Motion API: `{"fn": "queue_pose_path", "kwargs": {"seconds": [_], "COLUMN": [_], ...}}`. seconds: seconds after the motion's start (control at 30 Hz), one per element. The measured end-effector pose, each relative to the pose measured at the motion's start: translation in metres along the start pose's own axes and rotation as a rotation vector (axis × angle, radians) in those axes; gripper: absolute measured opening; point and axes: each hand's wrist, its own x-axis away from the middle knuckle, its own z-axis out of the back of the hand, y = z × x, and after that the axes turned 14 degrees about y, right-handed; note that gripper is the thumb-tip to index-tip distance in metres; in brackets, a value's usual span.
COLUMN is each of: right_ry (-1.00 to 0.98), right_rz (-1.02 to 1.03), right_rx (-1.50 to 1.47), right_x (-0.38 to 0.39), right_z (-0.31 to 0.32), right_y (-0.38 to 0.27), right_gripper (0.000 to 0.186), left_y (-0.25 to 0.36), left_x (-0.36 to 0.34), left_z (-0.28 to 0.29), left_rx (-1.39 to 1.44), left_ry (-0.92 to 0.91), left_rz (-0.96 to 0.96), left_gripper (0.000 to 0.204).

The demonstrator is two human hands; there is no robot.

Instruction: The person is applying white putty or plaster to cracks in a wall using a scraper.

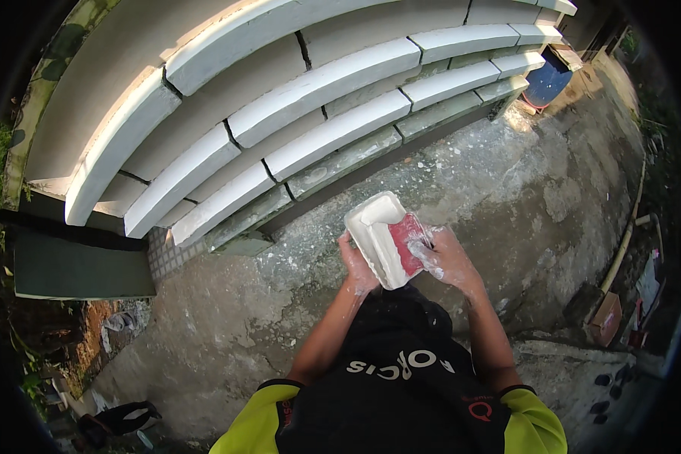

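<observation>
In front of my body I hold a rectangular off-white tray (365, 244), tilted, with white paste smeared over its inside. My left hand (359, 269) is closed round the tray's left side and underside; part of its fingers is hidden behind it. A flat red scraper (403, 240) lies against the paste on the tray's right side. My right hand (448, 260) grips the scraper, its fingers and thumb coated in white. The scraper's far edge is covered by paste, so its full shape cannot be made out.
Ahead rise long white ledges (325, 79) in curved tiers with dark gaps between blocks. Stained concrete ground (227, 333) spreads beneath me. At the far right stands a blue barrel (546, 82); a pole (622, 253) and a cardboard box (606, 319) lie along the right edge.
</observation>
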Motion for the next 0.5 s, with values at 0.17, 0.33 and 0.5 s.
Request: {"fn": "queue_pose_path", "kwargs": {"seconds": [0.17, 0.33, 0.5], "right_ry": [-0.132, -0.249, -0.150], "right_rz": [-0.050, -0.258, -0.348], "right_rx": [0.098, -0.079, -0.259], "right_x": [0.006, 0.022, 0.032], "right_z": [0.012, 0.016, 0.007], "right_y": [-0.012, 0.001, 0.040], "right_gripper": [0.031, 0.029, 0.024], "left_y": [-0.010, -0.028, -0.048], "left_x": [0.021, 0.029, 0.040], "left_z": [-0.004, -0.004, 0.000], "left_rx": [0.046, 0.037, 0.009], "left_ry": [-0.001, -0.011, 0.099], "left_rz": [-0.038, -0.112, -0.201], "left_gripper": [0.085, 0.082, 0.083]}}
